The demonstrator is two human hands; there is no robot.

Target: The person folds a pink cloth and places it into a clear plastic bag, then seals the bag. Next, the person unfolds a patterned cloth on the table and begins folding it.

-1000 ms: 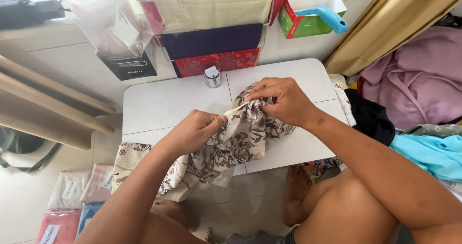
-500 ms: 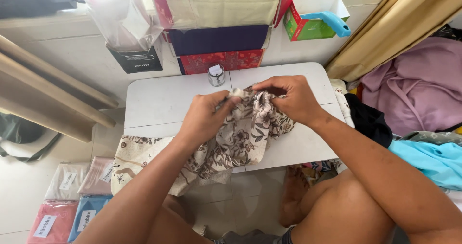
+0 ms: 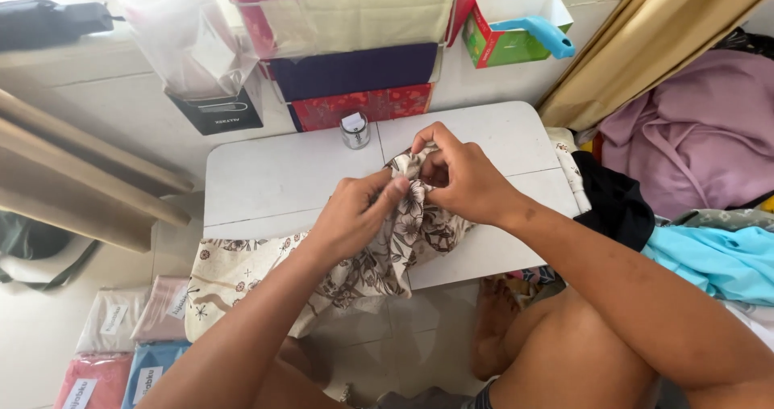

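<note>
Item: floral cloth (image 3: 379,256), cream ground with brown flower print, soft and thin. Location: bunched at the middle of the white surface (image 3: 274,175), its upper corner raised between both hands, the lower part trailing off the near-left edge and hanging down toward the floor.

Handling: left hand (image 3: 355,215) closed on a gathered fold, fingers curled tight around it. Right hand (image 3: 459,179) pinches the top corner just beside the left, fingers bent inward and nearly shut on the fabric. The 2 hands are touching or almost so.

Progress, as judged: the cloth is crumpled, not flat or squared; only the top edge is gathered. Most of its length lies loose, so the work looks early.

Adjacent: 1 small clear jar (image 3: 355,129) with a pale lid, standing at the far edge of the surface, apart from the cloth. Behind it, a stack of packaged fabrics (image 3: 355,50) in red, cream and navy. Far right, a green box (image 3: 504,42) with a blue handle. Right side, loose garments in mauve, black and turquoise (image 3: 717,256). Lower left, bagged cloths (image 3: 121,336) on the floor.
</note>
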